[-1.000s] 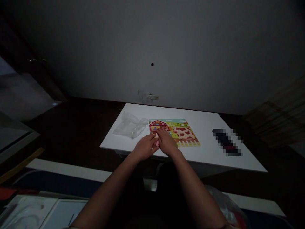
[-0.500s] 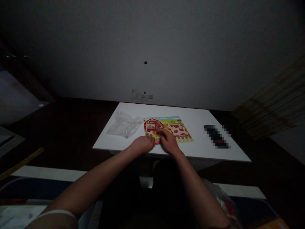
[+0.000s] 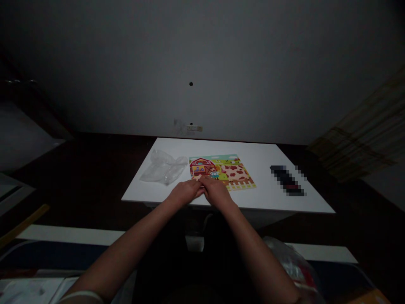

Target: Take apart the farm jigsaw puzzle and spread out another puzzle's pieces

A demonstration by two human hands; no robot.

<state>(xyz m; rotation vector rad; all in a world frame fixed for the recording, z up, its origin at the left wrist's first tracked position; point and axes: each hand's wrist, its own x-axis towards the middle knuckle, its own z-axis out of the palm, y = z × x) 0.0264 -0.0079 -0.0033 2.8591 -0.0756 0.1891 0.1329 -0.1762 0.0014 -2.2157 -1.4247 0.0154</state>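
Note:
A colourful farm jigsaw puzzle [image 3: 226, 171] with a red barn and a spotted cow lies flat on a small white table [image 3: 262, 194]. My left hand [image 3: 183, 192] and my right hand [image 3: 215, 191] rest side by side at the puzzle's near left corner, fingertips meeting on its edge. The fingers of both look curled and pressed together; what they press or hold is hidden. Both forearms reach forward from the bottom of the view.
A crumpled clear plastic bag [image 3: 163, 169] lies left of the puzzle. A dark pixelated object [image 3: 287, 180] sits at the table's right. A plain wall with a socket [image 3: 194, 128] stands behind. Dark floor surrounds the table; white boards and a plastic bag [image 3: 291, 264] lie near me.
Both hands drew back from the barn part of the puzzle to its near left corner and came together. The view shifted slightly.

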